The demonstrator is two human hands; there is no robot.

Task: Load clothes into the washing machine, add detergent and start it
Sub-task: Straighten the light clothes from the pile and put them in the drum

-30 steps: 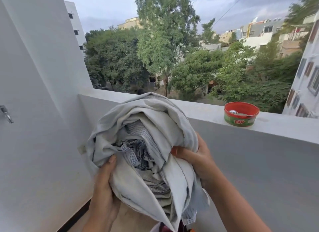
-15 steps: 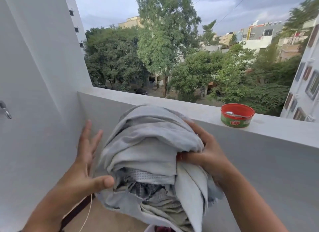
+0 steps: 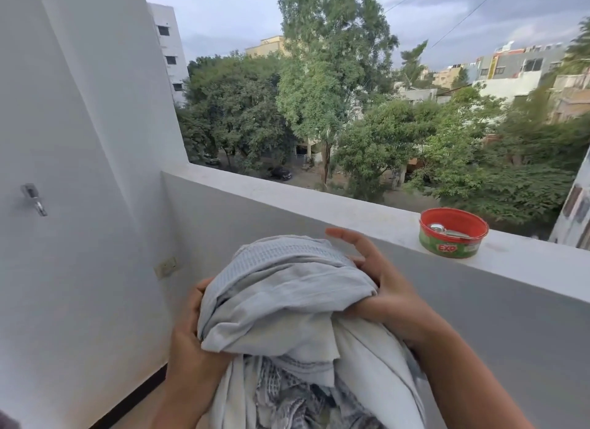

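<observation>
A bundle of pale grey and white clothes (image 3: 287,304), with a patterned grey cloth hanging below, is held up in front of me on a balcony. My left hand (image 3: 188,342) grips its left side, fingers tucked under the folds. On the bundle's right side my right hand (image 3: 380,288) holds it, thumb pressed into the cloth and fingers spread over the top. No washing machine or detergent bottle is in view.
A white parapet wall (image 3: 319,201) runs across in front of me. On its ledge at the right stands a red and green round tub (image 3: 453,233) with a metal spoon inside. The white wall at left carries a metal tap (image 3: 33,198) and a socket plate (image 3: 165,267).
My left hand, lifted off and open half a second ago, has come back and grips the bundle's left side. The bundle has dropped lower in view.
</observation>
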